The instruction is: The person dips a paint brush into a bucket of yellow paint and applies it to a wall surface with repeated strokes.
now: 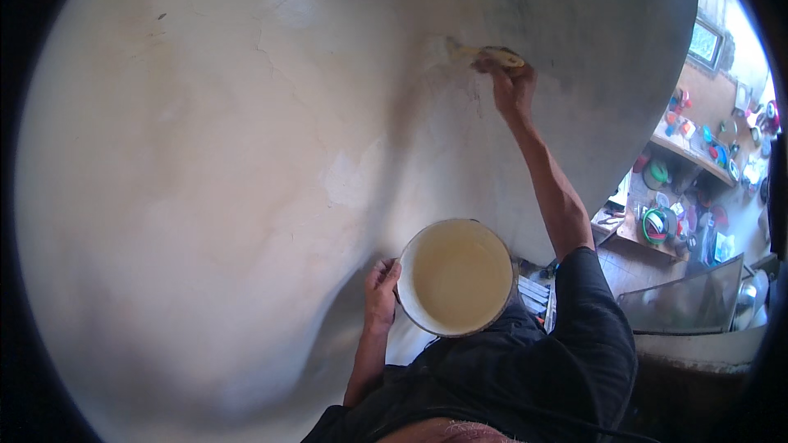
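Note:
My left hand (382, 295) grips the rim of a round bucket (455, 277) at its left side, holding it before my body. Cream-coloured liquid fills part of the bucket. Up and to the right, my right hand (508, 77) is closed around the handle of a paintbrush (506, 58). The brush points left, and its blurred bristle end lies at the plaster wall (234, 154); whether it touches cannot be told for certain. Around the bristles the wall looks damp and patchy. Fine cracks and paler patches mark the wall further left.
The wall ends in an edge at the right. Beyond it are a wooden table (695, 154) with plastic containers, a lower table with a green basin (654, 226), a small window (705, 44) and a tiled floor (637, 266). Metal slats (533, 295), perhaps a ladder, show beside the bucket.

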`<action>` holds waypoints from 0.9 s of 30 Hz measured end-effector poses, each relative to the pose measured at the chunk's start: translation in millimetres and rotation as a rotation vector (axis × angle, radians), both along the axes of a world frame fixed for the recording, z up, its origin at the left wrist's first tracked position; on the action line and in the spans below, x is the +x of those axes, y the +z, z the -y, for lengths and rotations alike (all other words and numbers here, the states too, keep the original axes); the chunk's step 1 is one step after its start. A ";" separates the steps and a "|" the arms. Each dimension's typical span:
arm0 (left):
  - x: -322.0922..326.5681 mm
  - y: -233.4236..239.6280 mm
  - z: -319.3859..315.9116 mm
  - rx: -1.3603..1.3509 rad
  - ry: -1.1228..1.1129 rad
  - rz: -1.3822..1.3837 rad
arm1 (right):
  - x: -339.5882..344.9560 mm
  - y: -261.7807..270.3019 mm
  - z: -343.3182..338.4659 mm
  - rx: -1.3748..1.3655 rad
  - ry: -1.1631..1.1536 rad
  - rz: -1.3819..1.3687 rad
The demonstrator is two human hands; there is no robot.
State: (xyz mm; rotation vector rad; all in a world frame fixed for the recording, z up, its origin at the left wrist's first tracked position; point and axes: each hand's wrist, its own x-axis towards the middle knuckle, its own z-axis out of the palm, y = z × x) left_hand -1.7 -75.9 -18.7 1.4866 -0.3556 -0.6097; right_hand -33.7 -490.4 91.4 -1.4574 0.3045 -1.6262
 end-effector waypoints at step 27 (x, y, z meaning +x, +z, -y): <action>-3.7 -4.3 -5.5 0.031 0.006 0.056 | 2.9 -8.8 -16.8 0.063 0.134 0.082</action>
